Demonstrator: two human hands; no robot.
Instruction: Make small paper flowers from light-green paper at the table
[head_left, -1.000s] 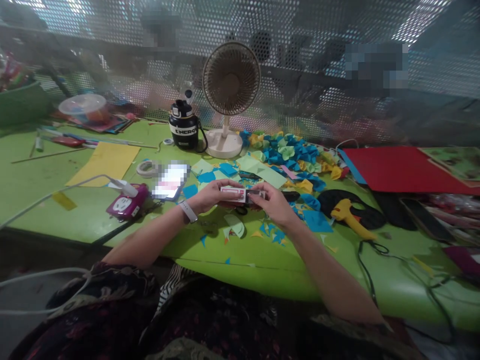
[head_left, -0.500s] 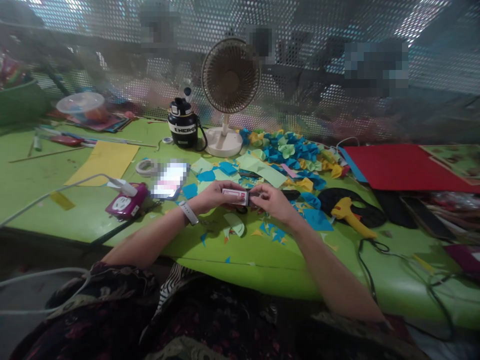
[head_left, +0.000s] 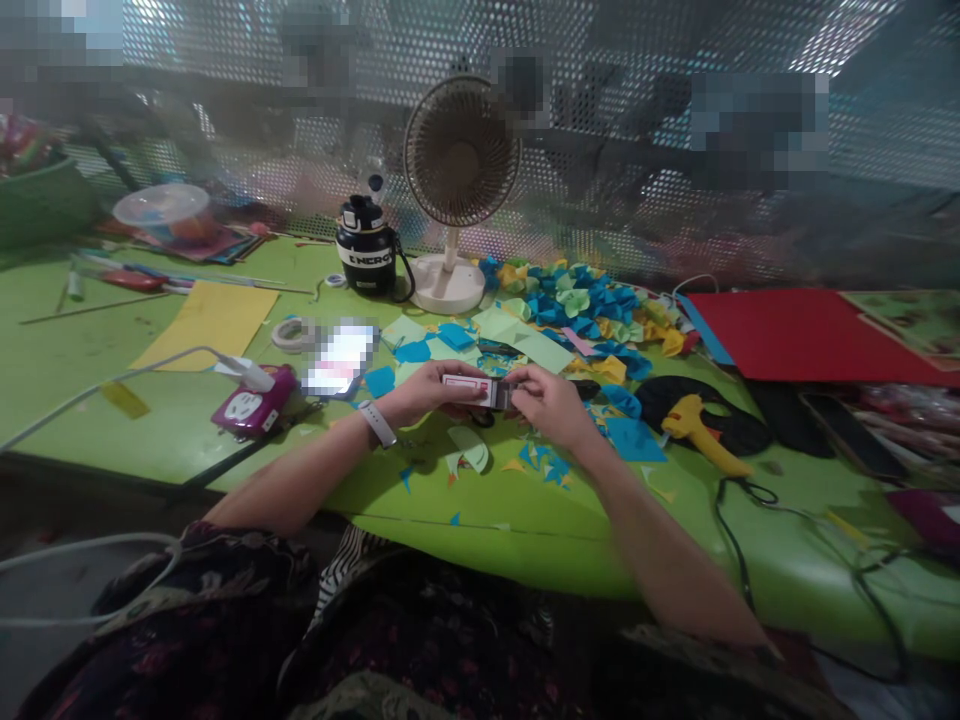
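Note:
My left hand (head_left: 424,390) is closed around a small white box with red print (head_left: 469,388), held just above the green table (head_left: 90,400). My right hand (head_left: 546,400) pinches the box's right end, where a dark inner part (head_left: 501,397) sticks out. A white watch band sits on my left wrist (head_left: 375,423). Under my hands lie blue, green and yellow paper scraps (head_left: 540,462).
A yellow glue gun (head_left: 701,432) lies to the right, its black cable (head_left: 739,530) trailing forward. A purple power adapter (head_left: 251,408), a phone (head_left: 339,362), a tape roll (head_left: 294,334), a black jug (head_left: 366,255), a desk fan (head_left: 459,180) and a pile of folded paper pieces (head_left: 581,300) stand behind. Red card (head_left: 802,335) lies far right.
My right hand has slid slightly left along the box's end, so less of the dark inner part shows. Otherwise both hands stay in place.

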